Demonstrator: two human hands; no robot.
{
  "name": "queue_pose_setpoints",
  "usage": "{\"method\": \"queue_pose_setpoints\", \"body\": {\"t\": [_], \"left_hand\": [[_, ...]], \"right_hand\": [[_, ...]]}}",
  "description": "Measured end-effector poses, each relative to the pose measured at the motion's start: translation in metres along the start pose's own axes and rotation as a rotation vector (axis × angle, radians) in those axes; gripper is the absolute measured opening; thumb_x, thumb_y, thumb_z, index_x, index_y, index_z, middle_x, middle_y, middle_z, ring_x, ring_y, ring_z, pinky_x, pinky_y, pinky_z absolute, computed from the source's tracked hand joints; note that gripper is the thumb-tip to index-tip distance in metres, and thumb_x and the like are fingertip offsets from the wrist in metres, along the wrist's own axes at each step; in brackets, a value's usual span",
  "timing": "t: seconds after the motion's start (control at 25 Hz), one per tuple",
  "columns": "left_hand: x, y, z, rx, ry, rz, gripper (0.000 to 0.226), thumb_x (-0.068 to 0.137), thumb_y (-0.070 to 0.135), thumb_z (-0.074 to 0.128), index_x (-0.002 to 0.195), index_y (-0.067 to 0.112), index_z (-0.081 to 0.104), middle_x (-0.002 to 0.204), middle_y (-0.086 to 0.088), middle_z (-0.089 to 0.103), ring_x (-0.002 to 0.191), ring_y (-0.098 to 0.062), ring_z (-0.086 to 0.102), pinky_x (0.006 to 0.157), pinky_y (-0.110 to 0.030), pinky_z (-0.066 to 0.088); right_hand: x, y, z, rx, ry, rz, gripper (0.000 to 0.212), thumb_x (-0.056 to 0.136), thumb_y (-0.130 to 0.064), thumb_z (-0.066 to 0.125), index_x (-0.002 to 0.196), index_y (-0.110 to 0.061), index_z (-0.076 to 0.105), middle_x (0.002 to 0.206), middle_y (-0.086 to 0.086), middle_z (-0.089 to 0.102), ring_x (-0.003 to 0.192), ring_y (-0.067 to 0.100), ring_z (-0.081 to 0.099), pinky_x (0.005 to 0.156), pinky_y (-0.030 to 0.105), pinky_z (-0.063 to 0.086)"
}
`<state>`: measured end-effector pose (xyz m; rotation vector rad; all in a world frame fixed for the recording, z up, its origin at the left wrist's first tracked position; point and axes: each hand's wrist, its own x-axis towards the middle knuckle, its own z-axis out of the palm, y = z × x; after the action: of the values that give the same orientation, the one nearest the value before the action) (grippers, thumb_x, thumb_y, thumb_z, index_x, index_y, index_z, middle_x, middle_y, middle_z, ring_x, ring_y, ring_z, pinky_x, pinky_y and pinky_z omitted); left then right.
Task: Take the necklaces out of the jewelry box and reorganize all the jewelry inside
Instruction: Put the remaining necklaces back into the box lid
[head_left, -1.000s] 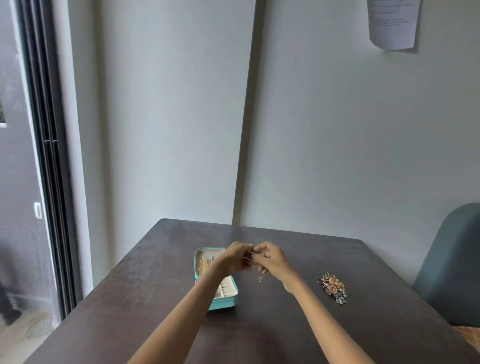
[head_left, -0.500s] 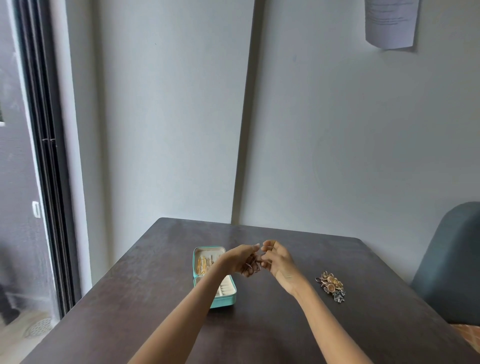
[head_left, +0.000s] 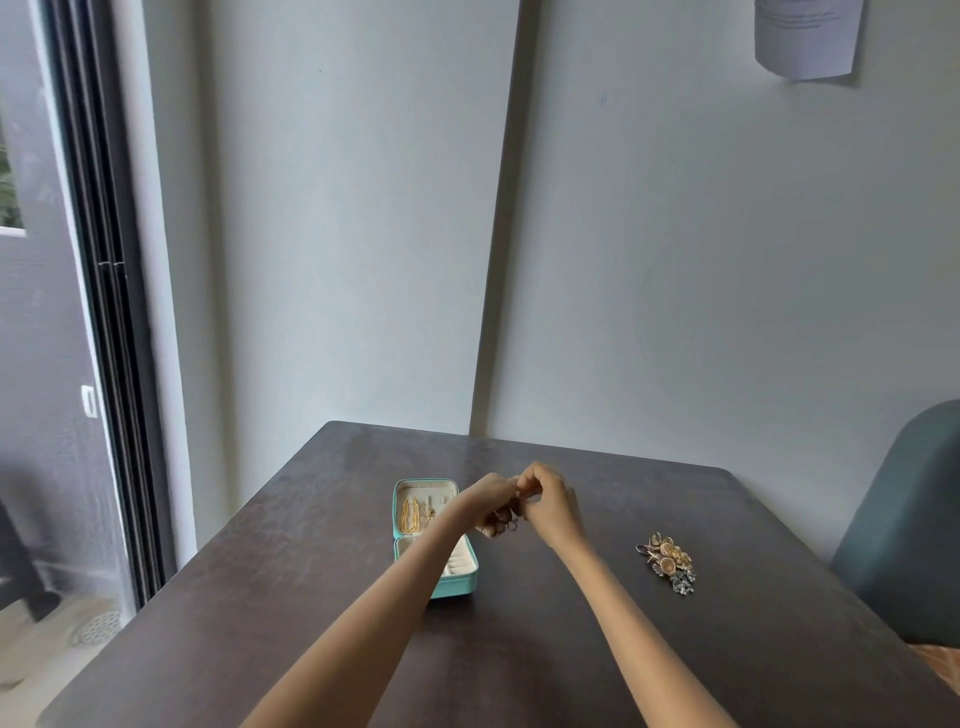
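Jewelry (head_left: 506, 521) pinched between both hands, beside open box (head_left: 451, 584).

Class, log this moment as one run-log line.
left hand: pinching small jewelry | right hand: pinching same | jewelry box: open | jewelry pile: on table

The left hand (head_left: 493, 506) and right hand (head_left: 550, 501) meet over the table, hiding most of the small jewelry (head_left: 511, 524) pinched between them; its kind is too small to tell. The left forearm (head_left: 415, 561) covers part of the open jewelry box (head_left: 457, 584). The picture's top edge crops the paper (head_left: 805, 39), the right edge the chair (head_left: 904, 525).
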<state>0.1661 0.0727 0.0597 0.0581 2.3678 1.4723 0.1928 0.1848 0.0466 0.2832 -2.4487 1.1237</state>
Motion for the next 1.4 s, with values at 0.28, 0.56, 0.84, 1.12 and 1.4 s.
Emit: {"method": "queue_pose_setpoints", "body": {"t": [0.28, 0.56, 0.84, 1.12, 1.4], "left_hand": [[0.004, -0.002, 0.003, 0.053, -0.021, -0.062, 0.045, 0.096, 0.028, 0.038, 0.055, 0.010, 0.043, 0.039, -0.001, 0.037, 0.027, -0.011, 0.030, 0.039, -0.010, 0.029], [-0.003, 0.000, -0.001, 0.003, -0.154, -0.046, 0.057, 0.099, 0.048, 0.031, 0.057, 0.011, 0.043, 0.036, 0.003, 0.035, 0.030, -0.009, 0.031, 0.037, -0.011, 0.026], [-0.007, 0.002, -0.010, -0.101, -0.358, -0.022, 0.058, 0.099, 0.053, 0.020, 0.063, 0.014, 0.042, 0.045, 0.003, 0.042, 0.039, -0.010, 0.041, 0.046, -0.021, 0.032], [-0.010, 0.007, -0.023, -0.236, -0.467, 0.036, 0.066, 0.092, 0.065, 0.022, 0.084, 0.010, 0.057, 0.057, -0.002, 0.054, 0.055, -0.016, 0.058, 0.058, -0.025, 0.051], [-0.015, 0.004, -0.027, -0.116, -0.477, 0.050, 0.077, 0.085, 0.075, 0.012, 0.077, 0.012, 0.056, 0.057, 0.000, 0.052, 0.053, -0.011, 0.053, 0.059, -0.022, 0.047]], "right_hand": [[0.007, 0.006, -0.018, 0.200, -0.280, 0.224, 0.015, 0.084, 0.003, 0.058, 0.084, -0.012, 0.056, 0.077, 0.009, 0.064, 0.058, 0.015, 0.064, 0.058, 0.025, 0.056], [0.002, 0.012, -0.022, 0.244, -0.246, 0.252, 0.020, 0.085, 0.006, 0.057, 0.077, -0.012, 0.057, 0.077, 0.010, 0.065, 0.060, 0.016, 0.063, 0.068, 0.031, 0.058], [-0.005, 0.020, -0.030, 0.477, -0.503, 0.243, 0.021, 0.088, -0.009, 0.056, 0.106, -0.006, 0.065, 0.098, 0.003, 0.069, 0.093, 0.010, 0.064, 0.082, 0.025, 0.052], [-0.001, 0.022, -0.026, 0.682, -0.275, 0.267, 0.030, 0.089, 0.000, 0.051, 0.109, -0.018, 0.062, 0.104, 0.007, 0.063, 0.087, 0.014, 0.063, 0.078, 0.029, 0.055], [0.011, 0.008, -0.033, 0.023, -0.345, -0.097, 0.020, 0.081, -0.008, 0.062, 0.083, -0.028, 0.068, 0.090, -0.003, 0.058, 0.085, 0.012, 0.058, 0.073, 0.023, 0.045]]}}
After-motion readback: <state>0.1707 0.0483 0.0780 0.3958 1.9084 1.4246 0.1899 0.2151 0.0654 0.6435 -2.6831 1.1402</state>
